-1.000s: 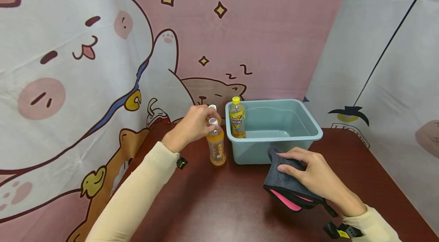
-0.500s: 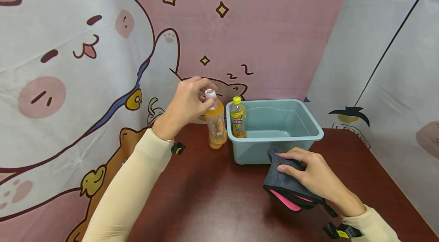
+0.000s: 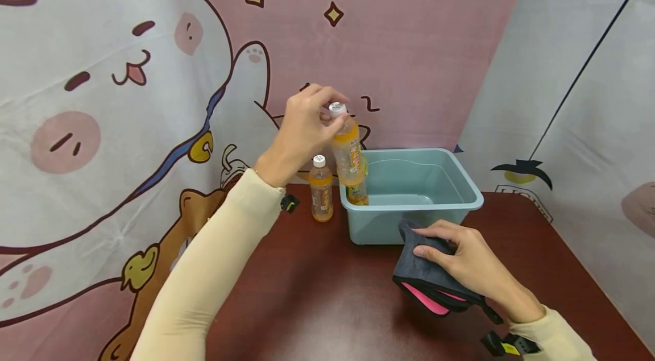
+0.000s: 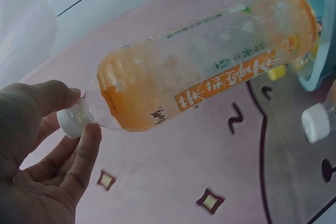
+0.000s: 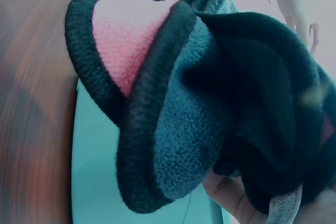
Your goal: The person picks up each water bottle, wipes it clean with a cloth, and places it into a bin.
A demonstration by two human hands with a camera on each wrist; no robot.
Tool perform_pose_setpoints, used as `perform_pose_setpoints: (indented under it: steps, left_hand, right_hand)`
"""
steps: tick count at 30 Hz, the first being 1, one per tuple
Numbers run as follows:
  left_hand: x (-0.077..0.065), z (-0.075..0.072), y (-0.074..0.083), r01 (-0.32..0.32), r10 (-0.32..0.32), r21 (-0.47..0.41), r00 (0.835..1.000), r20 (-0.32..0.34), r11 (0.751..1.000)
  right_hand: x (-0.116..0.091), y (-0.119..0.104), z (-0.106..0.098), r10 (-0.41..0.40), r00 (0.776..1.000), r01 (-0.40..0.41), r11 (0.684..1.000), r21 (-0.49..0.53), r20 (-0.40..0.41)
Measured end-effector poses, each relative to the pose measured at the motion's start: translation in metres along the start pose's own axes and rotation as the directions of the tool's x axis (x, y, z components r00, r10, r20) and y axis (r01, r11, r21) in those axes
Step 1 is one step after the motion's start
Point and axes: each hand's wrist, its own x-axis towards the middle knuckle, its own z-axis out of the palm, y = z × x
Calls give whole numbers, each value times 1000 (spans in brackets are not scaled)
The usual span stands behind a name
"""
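Observation:
My left hand [image 3: 309, 122] pinches a clear orange-labelled drink bottle [image 3: 350, 150] at its neck, just below the white cap [image 4: 69, 123]. The bottle hangs slightly tilted over the left rim of a light blue plastic bin [image 3: 409, 224]. Behind it, partly hidden, a yellow-capped bottle stands inside the bin, its lower part [image 3: 357, 195] showing. A second orange-labelled bottle [image 3: 322, 190] with a white cap stands upright on the table, left of the bin. My right hand [image 3: 463, 256] grips a folded dark grey cloth [image 3: 427, 264] with black edging and pink inside, in front of the bin.
The bin stands toward the back of a dark reddish-brown table [image 3: 307, 293]. Printed curtains [image 3: 409, 37] with cartoon animals hang close behind and to the left of the table.
My left hand has lifted one orange-labelled bottle up and right to the bin's left rim, revealing the other orange-labelled bottle behind it. The right hand and cloth have stayed in place.

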Motion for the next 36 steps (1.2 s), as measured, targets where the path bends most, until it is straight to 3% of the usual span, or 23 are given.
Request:
perform_pose_setpoints:
  steps: [6,11,19,26,30,36]
  left_hand:
    - [1,27,-3,42,-41,-5,995,96,999]
    - [-4,48,-10,73,-76,23,978,192,997]
    - [-12,74,-25,96,-129,114,934,333,989]
    - [-20,90,-34,134,-175,122,878,445,983]
    - [-25,97,-38,141,-185,126,851,491,982]
    - [-30,108,-41,108,-180,163,824,537,981]
  right_hand:
    - [1,-3,-1,-8,1000,8,1000,-6,-4]
    - [0,-2,0,-9,1000,9,1000,-2,-3]
    - [0,-2,1,-2,1000,2,1000,13,2]
    - [0,0,3,-2,1000,2,1000,15,10]
    - [0,1,4,1,1000,-1,1000,15,7]
    - [-1,2,4,0,1000,0,1000,9,1]
